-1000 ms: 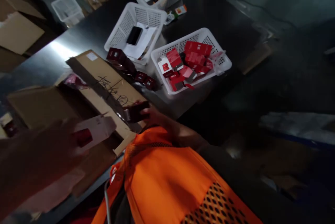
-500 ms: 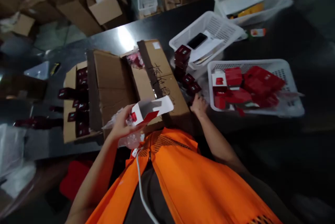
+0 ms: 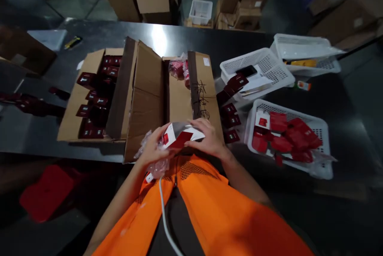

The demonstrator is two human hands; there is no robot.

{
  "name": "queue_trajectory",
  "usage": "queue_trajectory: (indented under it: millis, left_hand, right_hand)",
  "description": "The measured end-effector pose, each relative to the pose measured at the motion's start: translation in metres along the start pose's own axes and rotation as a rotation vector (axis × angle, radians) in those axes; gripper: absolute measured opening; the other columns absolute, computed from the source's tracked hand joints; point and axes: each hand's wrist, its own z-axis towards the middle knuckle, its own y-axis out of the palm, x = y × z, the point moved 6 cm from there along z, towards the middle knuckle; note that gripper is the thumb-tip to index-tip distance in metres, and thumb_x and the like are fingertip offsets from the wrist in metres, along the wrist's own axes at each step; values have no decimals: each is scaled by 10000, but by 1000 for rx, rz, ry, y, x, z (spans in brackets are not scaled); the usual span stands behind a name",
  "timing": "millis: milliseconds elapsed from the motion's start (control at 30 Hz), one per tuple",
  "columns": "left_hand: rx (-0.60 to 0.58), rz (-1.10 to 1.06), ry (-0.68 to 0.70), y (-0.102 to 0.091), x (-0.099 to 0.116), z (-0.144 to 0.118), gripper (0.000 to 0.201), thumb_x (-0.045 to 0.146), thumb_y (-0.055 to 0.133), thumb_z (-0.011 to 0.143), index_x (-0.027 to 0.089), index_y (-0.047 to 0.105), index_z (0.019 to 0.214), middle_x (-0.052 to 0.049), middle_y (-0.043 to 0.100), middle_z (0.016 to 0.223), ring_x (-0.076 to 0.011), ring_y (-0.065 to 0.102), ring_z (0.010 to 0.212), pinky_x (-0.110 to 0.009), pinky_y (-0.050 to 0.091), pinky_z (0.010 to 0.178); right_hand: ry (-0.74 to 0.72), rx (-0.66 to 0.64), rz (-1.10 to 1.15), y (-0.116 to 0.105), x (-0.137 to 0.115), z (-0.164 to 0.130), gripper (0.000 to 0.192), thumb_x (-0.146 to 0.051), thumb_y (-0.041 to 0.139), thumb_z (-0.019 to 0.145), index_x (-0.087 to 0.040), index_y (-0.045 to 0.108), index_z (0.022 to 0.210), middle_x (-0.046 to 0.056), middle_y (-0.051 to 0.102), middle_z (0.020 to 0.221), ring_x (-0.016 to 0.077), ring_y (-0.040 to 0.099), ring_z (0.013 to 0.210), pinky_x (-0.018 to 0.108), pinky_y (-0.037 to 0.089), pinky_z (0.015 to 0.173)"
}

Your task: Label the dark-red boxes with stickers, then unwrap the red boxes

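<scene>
Both hands' grip on white-red carton (image 3: 179,136), label unreadable

We see a small white carton (image 3: 181,135) with red panels, lying on its side and slightly tilted, its open end toward the right. It sits at the near edge of the counter (image 3: 42,136), over crinkled clear plastic wrap (image 3: 151,156), between left hand (image 3: 154,148) and right hand (image 3: 209,140).

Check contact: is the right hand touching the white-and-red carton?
Touching. The head view shows the right hand laid over the far end of the white-and-red carton, fingers on its top face; the left hand grips the other end.
</scene>
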Motion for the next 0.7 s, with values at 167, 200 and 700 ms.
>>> queue_trajectory:
  millis: [167, 200, 700]
  left_hand:
    - [-183, -143, -233, 5, -28, -22, 885, 318, 700, 693, 185, 411, 1519, -146, 524, 1536, -354, 559, 1344, -473, 473, 1105]
    - [-217, -117, -260, 8, -32, -25, 846, 302, 684, 700, 192, 435, 1502, -140, 558, 1506, -341, 583, 1319, -465, 491, 1082]
    - [-384, 4, 36, 53, 13, -15, 476, 496, 685, 792, 225, 481, 458, -42, 607, 601, -264, 667, 792, -350, 531, 691]
  right_hand:
    - [7, 175, 24, -7, 2, 18, 153, -347, 780, 815, -195, 793, 802, 0, 574, 641, 135, 550, 620, 272, 463, 590]
    - [-1, 210, 20, -13, 3, 16, 150, -343, 789, 805, -193, 796, 801, -7, 559, 637, 125, 531, 600, 266, 449, 575]
    - [1041, 1245, -834, -314, 122, -160, 346, -211, 602, 859, -25, 715, 1128, 152, 679, 965, 213, 609, 882, 375, 485, 934]
